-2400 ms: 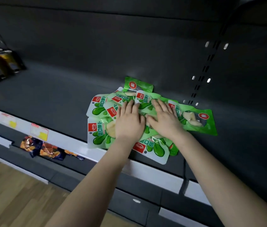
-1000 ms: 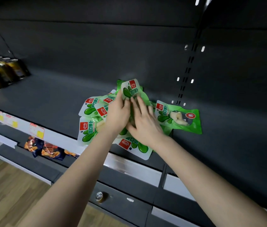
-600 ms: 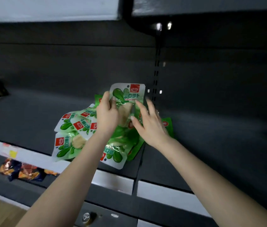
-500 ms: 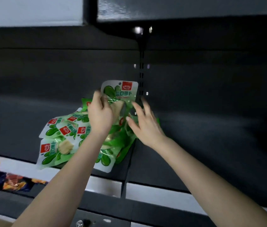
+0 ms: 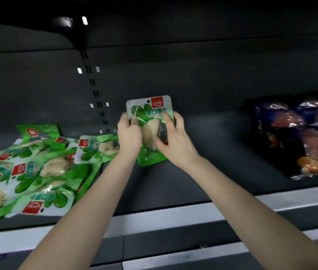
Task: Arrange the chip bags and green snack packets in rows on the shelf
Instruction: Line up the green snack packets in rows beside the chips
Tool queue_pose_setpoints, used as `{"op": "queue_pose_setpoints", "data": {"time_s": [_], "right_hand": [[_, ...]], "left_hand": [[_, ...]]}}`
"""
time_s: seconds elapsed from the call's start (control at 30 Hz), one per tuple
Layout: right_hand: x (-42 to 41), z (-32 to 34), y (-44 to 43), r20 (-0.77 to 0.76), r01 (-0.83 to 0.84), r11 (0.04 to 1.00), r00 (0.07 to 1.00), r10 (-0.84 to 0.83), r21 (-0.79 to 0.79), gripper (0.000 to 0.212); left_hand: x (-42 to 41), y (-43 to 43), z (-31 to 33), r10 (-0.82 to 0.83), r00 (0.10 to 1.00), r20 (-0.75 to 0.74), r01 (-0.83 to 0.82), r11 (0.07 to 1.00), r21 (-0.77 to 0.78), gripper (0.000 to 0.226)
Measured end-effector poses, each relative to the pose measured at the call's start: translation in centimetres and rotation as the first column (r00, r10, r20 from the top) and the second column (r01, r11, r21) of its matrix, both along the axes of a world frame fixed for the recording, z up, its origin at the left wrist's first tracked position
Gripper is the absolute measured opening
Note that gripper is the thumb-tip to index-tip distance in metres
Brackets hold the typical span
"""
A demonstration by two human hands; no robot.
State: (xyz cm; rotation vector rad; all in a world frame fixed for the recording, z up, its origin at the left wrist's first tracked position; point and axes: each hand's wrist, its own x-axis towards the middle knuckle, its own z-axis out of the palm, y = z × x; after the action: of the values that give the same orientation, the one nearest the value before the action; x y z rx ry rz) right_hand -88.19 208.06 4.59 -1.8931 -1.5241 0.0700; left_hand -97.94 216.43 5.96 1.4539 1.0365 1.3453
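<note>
Both hands hold one green snack packet (image 5: 150,121) upright above the dark shelf (image 5: 203,162), near the middle of the view. My left hand (image 5: 130,133) grips its left edge and my right hand (image 5: 173,137) its right side. More green packets may be stacked behind it; I cannot tell. A loose pile of several green snack packets (image 5: 33,170) lies on the shelf to the left. Dark blue chip bags (image 5: 302,141) lie at the right end of the shelf.
A slotted upright (image 5: 95,90) runs up the shelf's back wall, left of my hands. The white price rail (image 5: 173,213) lines the front edge. Another shelf overhangs above. A further rail (image 5: 193,256) sits below.
My hands lifted a green packet off the pile and carried it to the right. The view swung right too, so the chip bags came into sight and the cans left it.
</note>
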Motion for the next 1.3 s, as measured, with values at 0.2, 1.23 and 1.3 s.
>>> {"op": "queue_pose_setpoints", "data": {"time_s": [0.2,1.23,1.3], "right_hand": [[6.1,-2.5,-4.0,-0.090,0.149,0.978,0.983,-0.163,-0.145,0.077],[16.5,-4.7,-7.2,0.242,0.294,0.759,0.953,-0.183,-0.581,0.066],[16.8,-4.8,-7.0,0.237,0.294,0.763,0.953,-0.189,-0.576,0.066]], "left_hand": [[5.9,-2.9,-3.3,-0.338,0.929,-0.149,0.324,0.939,-0.113,0.027],[14.2,-4.1,-7.5,-0.105,0.277,-0.955,0.441,0.897,0.029,0.056],[14.0,-4.0,-7.4,-0.107,0.278,-0.955,0.435,0.900,0.026,0.055]]}}
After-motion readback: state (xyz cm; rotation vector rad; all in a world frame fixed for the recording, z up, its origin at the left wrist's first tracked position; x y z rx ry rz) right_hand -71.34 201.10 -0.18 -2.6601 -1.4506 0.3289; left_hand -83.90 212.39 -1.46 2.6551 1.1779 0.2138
